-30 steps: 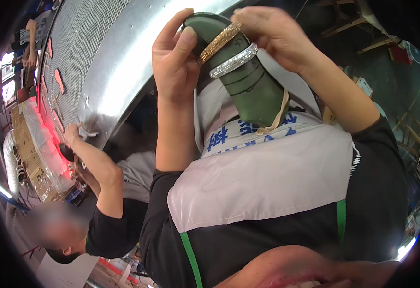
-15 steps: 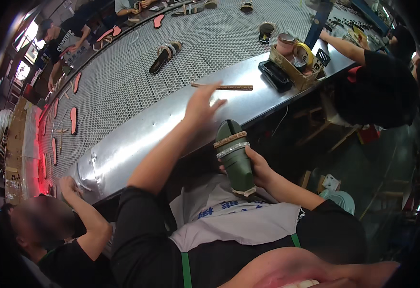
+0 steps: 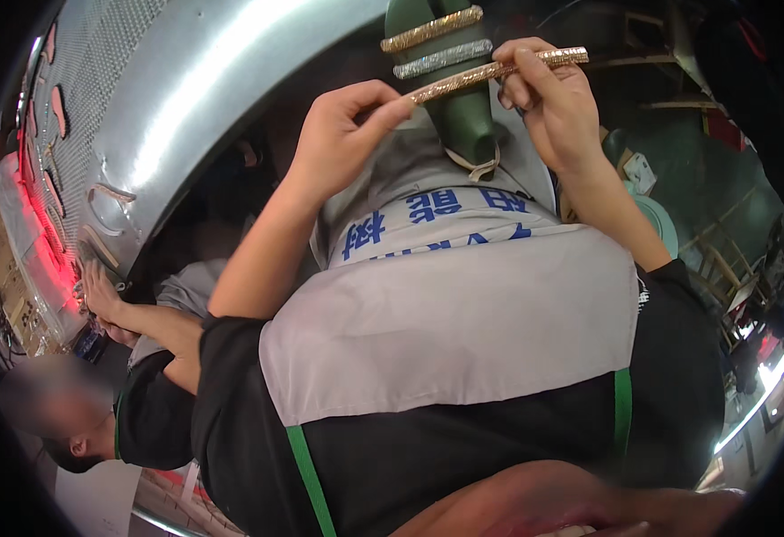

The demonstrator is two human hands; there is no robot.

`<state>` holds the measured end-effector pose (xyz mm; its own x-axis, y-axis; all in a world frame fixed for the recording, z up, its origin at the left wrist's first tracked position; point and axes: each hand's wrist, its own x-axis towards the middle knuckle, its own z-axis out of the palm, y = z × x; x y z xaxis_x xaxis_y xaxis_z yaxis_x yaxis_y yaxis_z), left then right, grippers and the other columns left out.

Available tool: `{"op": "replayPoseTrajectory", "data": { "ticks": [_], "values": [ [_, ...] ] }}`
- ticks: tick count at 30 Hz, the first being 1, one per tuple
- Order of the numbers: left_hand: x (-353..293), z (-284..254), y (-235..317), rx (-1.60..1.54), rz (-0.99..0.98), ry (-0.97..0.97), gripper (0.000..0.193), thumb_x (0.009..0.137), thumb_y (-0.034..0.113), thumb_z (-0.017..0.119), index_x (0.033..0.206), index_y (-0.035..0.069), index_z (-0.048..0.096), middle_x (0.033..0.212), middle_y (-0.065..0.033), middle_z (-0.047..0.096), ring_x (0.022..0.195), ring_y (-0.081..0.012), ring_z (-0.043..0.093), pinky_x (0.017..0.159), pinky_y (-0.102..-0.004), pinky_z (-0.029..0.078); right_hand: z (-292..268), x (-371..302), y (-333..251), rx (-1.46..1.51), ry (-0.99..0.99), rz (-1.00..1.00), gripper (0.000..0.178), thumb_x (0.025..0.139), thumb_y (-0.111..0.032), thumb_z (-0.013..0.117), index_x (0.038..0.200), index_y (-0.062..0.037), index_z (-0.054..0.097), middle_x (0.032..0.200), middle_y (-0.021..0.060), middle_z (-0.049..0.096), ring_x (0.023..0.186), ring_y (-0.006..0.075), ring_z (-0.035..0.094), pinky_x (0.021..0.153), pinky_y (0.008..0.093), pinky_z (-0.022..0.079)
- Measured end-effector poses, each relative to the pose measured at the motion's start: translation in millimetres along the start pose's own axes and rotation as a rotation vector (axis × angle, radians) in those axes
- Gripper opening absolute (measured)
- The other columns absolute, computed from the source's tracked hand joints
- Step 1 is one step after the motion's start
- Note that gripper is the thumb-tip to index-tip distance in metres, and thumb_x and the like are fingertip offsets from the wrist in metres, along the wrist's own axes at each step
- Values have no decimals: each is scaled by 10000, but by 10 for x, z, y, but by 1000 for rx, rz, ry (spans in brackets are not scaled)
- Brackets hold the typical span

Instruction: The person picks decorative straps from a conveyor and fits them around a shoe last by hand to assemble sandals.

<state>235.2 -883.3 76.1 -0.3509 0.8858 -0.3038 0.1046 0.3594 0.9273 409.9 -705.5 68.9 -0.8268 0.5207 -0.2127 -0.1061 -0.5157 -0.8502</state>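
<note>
A glittery gold strap [image 3: 463, 80] is stretched across in front of me. My left hand [image 3: 342, 130] pinches its left end, and my right hand [image 3: 557, 107] grips it toward the right end, which sticks out past the fingers. Behind the strap is a dark green shoe last [image 3: 462, 121], resting at my lap with its heel end toward me. Around the last run a gold glitter band [image 3: 432, 29] and, below it, a silver one [image 3: 444, 59]. A pale loop of material [image 3: 481, 166] sits at the heel end. The last's far tip is cut off by the frame.
The metal table edge [image 3: 168, 116] curves along the left, beside a mesh surface [image 3: 110, 45] with pink insoles [image 3: 58, 107]. A co-worker's hands [image 3: 101, 295] are at the table on the left. A light-green round stool [image 3: 656, 219] stands on the right.
My left hand has picked up the gold strap from the table and brought it over the last. My right hand has let go of the last and taken the strap. The view has tilted down.
</note>
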Motion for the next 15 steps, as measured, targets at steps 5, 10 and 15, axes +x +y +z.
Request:
{"op": "replayPoseTrajectory", "data": {
  "ticks": [5,10,15],
  "values": [
    [-112,168,-582,-913,-157,56,248,928,234,618,842,2,627,720,-12,575,641,-78,503,622,-255,468,-77,-99,174,248,143,132,338,996,-281,474,1056,9,638,676,-9,498,646,91,410,643,264,378],
    [-171,183,-619,-923,-83,56,253,936,231,604,900,-16,641,811,-56,618,695,-101,539,698,-292,516,-65,-198,192,284,163,10,390,1006,-320,448,1066,19,630,716,16,544,669,117,438,675,288,408],
    [-119,186,-764,-853,-120,40,272,948,203,581,1035,-45,649,884,-88,654,796,-143,611,752,-296,526,-36,-172,293,181,281,67,389,999,-335,463,1075,7,633,794,29,597,719,120,492,699,290,430]
  ]
}}
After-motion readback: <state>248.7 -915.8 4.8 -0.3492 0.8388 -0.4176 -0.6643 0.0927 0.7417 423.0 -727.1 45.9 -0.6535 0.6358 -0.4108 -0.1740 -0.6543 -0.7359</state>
